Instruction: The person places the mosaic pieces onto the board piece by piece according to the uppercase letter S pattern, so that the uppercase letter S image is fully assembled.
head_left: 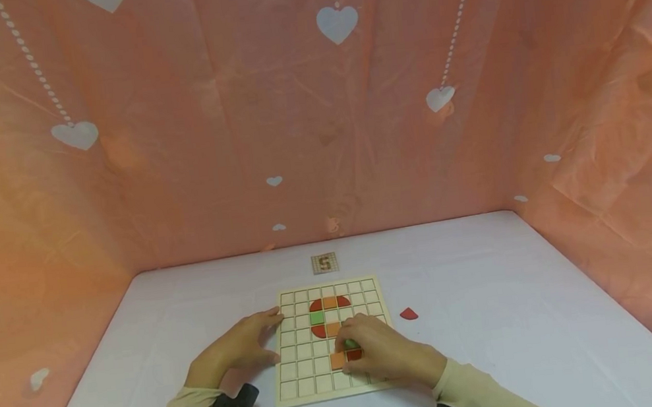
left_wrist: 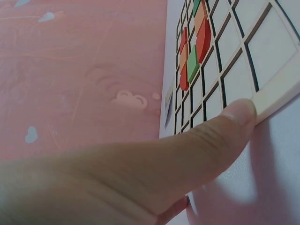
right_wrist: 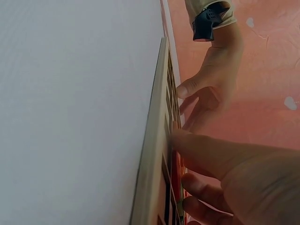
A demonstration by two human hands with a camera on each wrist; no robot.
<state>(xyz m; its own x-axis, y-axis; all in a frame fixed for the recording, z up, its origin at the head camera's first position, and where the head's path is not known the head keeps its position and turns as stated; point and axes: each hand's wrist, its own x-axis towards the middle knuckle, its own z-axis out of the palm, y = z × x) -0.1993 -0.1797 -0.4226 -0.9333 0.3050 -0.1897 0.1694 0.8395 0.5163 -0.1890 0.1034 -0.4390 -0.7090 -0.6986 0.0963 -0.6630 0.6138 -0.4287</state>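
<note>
Grid board [head_left: 298, 392]: flat on the white table [head_left: 496, 345], near its front edge, centred between both arms.

Left side: left hand [head_left: 240, 348] on the table against the board's left edge, fingers extended and relaxed, thumb tip [left_wrist: 241, 112] pressed to the rim; nothing grasped. Steady inward pressure advised here, to prevent the board from sliding.

Centre: red, orange and green tiles seated in the cells, curved red piece [head_left: 317, 306] at the top, green square [head_left: 317, 318] below it.

Right of centre: right hand [head_left: 380, 353] over the lower cells, fingertips pinching a small green tile [head_left: 351, 344] just above an orange tile [head_left: 338, 360]. Best lowered flat and square to the cell walls, then pressed level with its neighbours.

Far right: spare red piece [head_left: 408, 314] loose on the table, apart from the board. Beyond the board: small pattern card [head_left: 324, 263].
</note>
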